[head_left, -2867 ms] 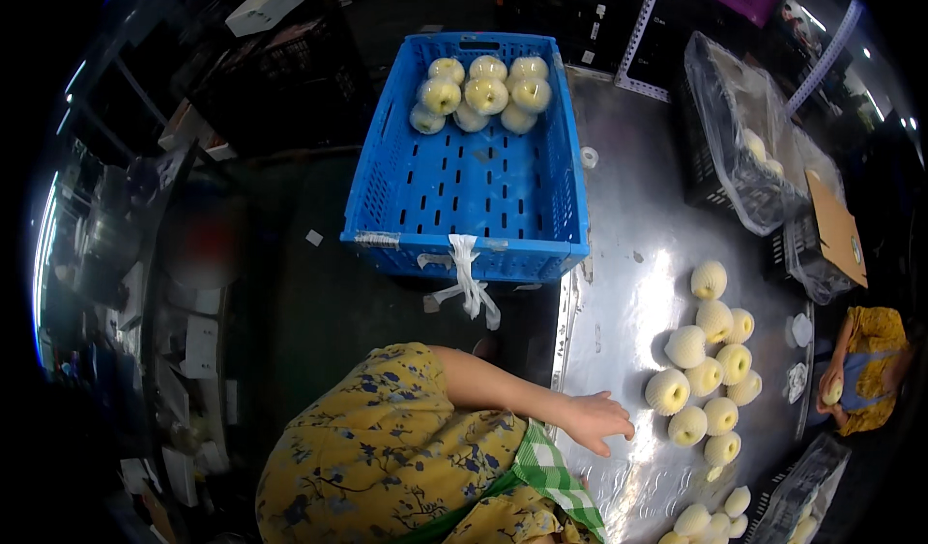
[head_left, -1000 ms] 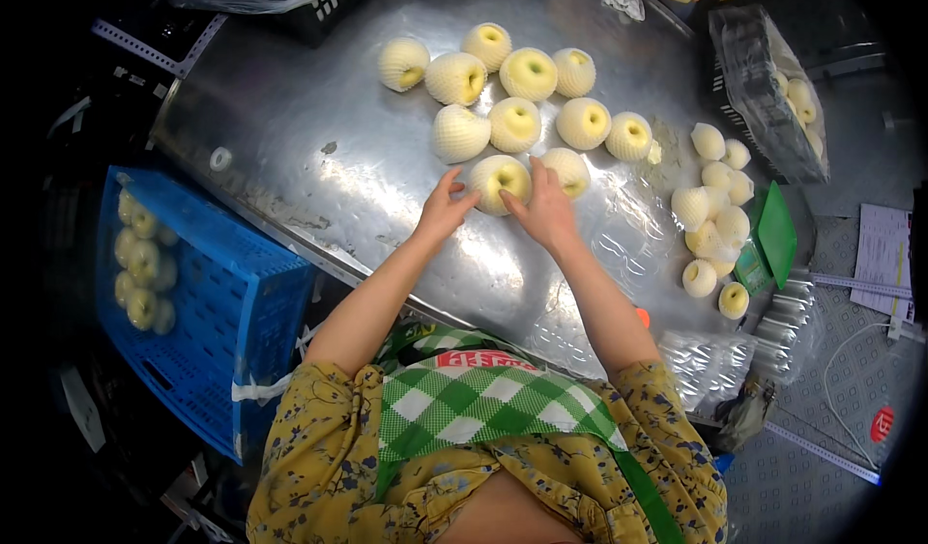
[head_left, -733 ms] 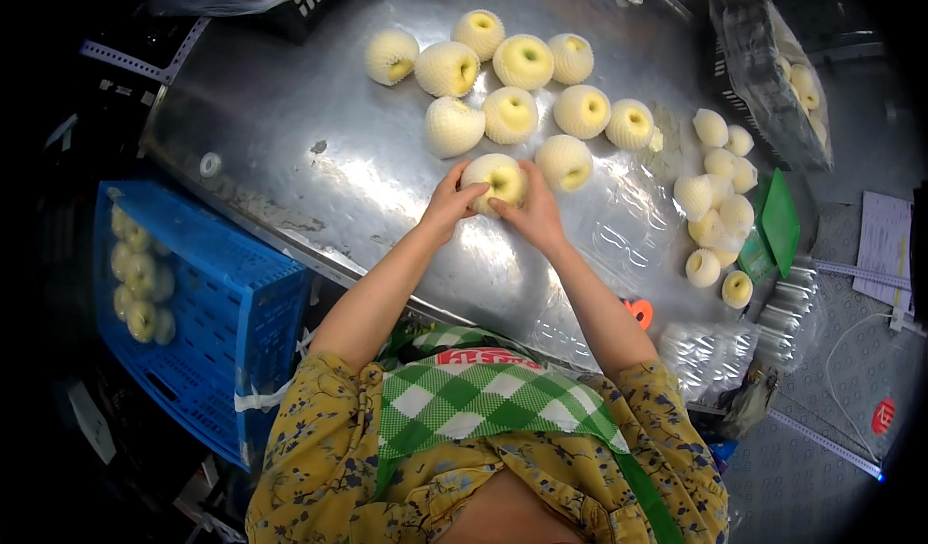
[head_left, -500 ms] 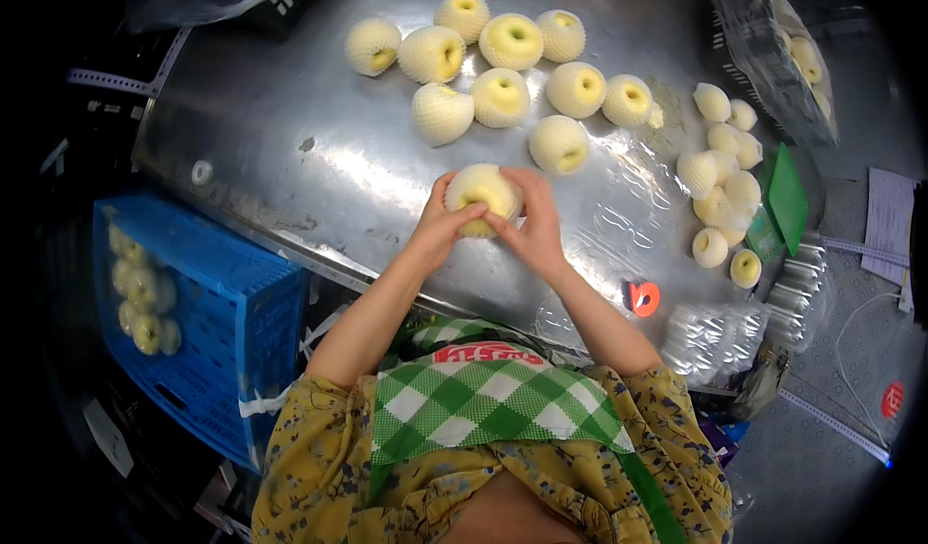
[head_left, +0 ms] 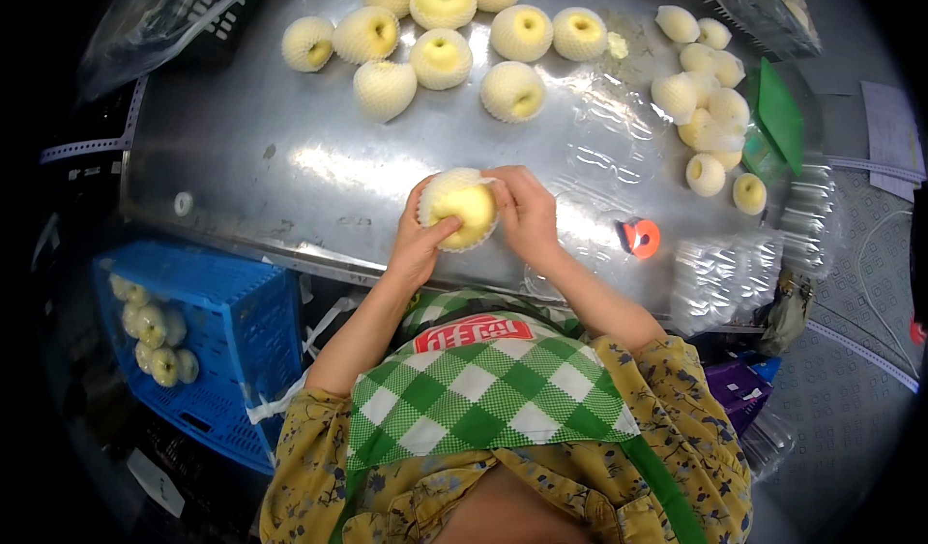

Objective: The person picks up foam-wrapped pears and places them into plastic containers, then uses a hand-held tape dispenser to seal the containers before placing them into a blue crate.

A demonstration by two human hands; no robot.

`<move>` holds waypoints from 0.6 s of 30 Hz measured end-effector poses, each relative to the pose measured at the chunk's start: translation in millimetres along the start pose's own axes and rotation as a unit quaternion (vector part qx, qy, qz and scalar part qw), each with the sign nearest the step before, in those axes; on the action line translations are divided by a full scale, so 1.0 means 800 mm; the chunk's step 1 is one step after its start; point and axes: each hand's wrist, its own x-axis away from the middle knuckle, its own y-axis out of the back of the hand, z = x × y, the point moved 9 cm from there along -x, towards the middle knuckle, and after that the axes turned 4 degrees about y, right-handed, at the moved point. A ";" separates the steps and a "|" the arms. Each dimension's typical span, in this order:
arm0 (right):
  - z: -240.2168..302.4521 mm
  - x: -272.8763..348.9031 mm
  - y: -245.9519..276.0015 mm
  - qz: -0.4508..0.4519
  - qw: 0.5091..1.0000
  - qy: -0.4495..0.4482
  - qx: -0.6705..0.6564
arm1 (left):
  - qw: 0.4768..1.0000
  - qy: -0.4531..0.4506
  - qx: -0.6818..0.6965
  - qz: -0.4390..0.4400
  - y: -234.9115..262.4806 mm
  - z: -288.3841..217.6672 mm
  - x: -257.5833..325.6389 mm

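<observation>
A yellow apple (head_left: 471,208) in a white foam net (head_left: 436,193) is held over the near part of the metal table. My left hand (head_left: 416,243) is wrapped round its left side, with the thumb lying across the bare skin. On the right, my right hand (head_left: 527,214) pinches the rim of the net between thumb and fingers. Beyond my hands stand several netted apples (head_left: 441,58), most with the stem hollow showing. At the right is a group of smaller netted fruits (head_left: 706,100).
An orange tape roll (head_left: 640,239) lies right of my hands, beside stacked clear plastic containers (head_left: 713,288). A green flat piece (head_left: 778,117) sits at the table's right edge. Left below the table stands a blue crate (head_left: 266,317) with bagged fruit. Black crates occupy both far corners.
My right hand has shifted from clasping the apple to pinching its net at the edge. The apple's yellow skin shows more. The whole view has shifted, so the table items appear higher.
</observation>
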 end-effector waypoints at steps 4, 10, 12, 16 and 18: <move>0.013 0.012 0.009 -0.017 0.999 0.029 0.008 | 1.000 0.011 0.009 0.012 0.000 0.011 0.005; -0.088 0.080 -0.030 -0.031 0.686 -0.454 -0.568 | 0.975 0.105 0.114 0.160 -0.006 0.038 0.019; -0.067 0.082 -0.035 -0.043 0.640 -0.467 -0.608 | 0.947 0.143 0.195 0.214 -0.025 0.042 0.029; -0.076 0.105 -0.032 -0.002 0.695 -0.443 -0.567 | 0.934 0.123 0.230 0.244 -0.066 0.035 0.042; -0.078 0.095 0.004 -0.010 0.849 -0.343 -0.403 | 0.942 0.135 0.219 0.216 -0.071 0.038 0.046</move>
